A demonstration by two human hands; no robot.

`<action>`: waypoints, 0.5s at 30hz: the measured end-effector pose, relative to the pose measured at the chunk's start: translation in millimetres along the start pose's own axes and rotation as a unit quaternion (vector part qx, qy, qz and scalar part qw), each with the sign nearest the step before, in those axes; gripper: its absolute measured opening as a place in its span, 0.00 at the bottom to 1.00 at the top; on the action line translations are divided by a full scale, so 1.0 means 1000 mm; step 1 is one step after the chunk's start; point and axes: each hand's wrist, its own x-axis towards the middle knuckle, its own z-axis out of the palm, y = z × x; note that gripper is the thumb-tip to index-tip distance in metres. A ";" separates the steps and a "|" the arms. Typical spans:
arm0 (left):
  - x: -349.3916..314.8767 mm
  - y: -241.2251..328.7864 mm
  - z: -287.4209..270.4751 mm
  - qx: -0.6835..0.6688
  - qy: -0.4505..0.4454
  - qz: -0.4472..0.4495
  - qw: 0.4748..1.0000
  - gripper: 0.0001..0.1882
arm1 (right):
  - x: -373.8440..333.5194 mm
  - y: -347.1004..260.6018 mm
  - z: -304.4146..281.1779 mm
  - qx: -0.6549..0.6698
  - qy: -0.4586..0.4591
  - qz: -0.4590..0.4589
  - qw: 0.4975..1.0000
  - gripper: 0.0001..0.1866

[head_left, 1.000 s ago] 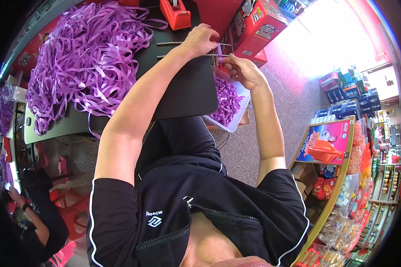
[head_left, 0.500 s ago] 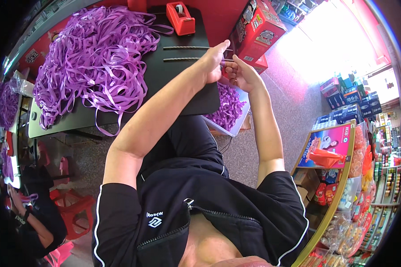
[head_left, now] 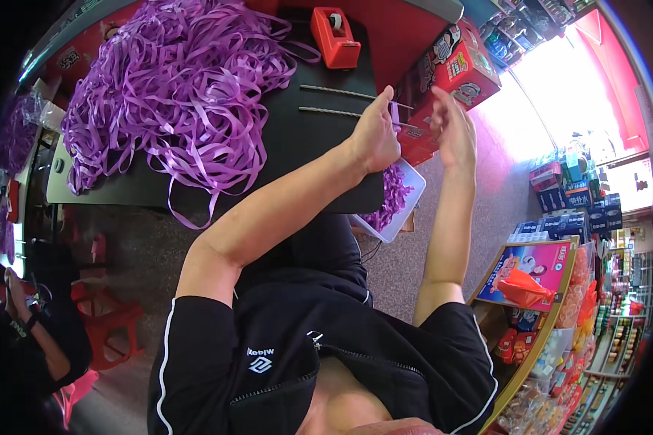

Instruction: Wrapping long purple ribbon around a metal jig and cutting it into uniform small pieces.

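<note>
My left hand [head_left: 376, 136] is over the right end of the black table, across two thin twisted metal rods [head_left: 330, 112]. Its visible finger stretches out straight; the other fingers are hidden behind the hand. Just right of it, a short piece of purple ribbon [head_left: 395, 116] crosses the rods. Whether that hand touches the ribbon is unclear. My right hand [head_left: 453, 132] is raised beyond the rod tips, fingers stretched out and apart, with nothing visible in it. A large tangled heap of purple ribbon [head_left: 181, 101] covers the left of the table.
A red tape dispenser [head_left: 336, 43] stands behind the rods on the black table [head_left: 283, 138]. Below its right end sits a pale bin [head_left: 408, 206] holding purple ribbon. Red cartons [head_left: 466, 69] are at the far right, a display case [head_left: 530, 319] nearer. Another person's arm [head_left: 40, 337] shows at left.
My right hand has come away from the rods and my left hand, moving right with its fingers opened. The view has shifted, so table and rods appear further right and lower.
</note>
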 end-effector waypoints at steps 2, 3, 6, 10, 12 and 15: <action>-0.006 0.004 0.005 0.003 -0.015 0.006 1.000 0.46 | 0.019 -0.016 0.039 -0.159 -0.055 -0.101 0.981 0.13; -0.006 0.003 0.006 0.004 -0.020 0.006 1.000 0.46 | 0.032 -0.017 0.054 -0.186 -0.066 -0.121 0.973 0.13; -0.009 0.002 0.014 -0.017 0.010 0.000 1.000 0.46 | 0.092 0.000 0.095 -0.281 -0.113 -0.140 0.943 0.16; -0.011 0.005 0.012 -0.048 -0.070 -0.001 0.996 0.46 | 0.147 0.012 0.125 -0.354 -0.150 -0.096 0.918 0.18; -0.012 0.005 0.011 -0.046 -0.069 0.004 0.997 0.46 | 0.152 0.010 0.139 -0.341 -0.189 0.019 0.921 0.17; -0.011 0.004 0.006 -0.054 -0.052 -0.001 0.997 0.45 | 0.150 0.011 0.154 -0.330 -0.171 0.027 0.928 0.15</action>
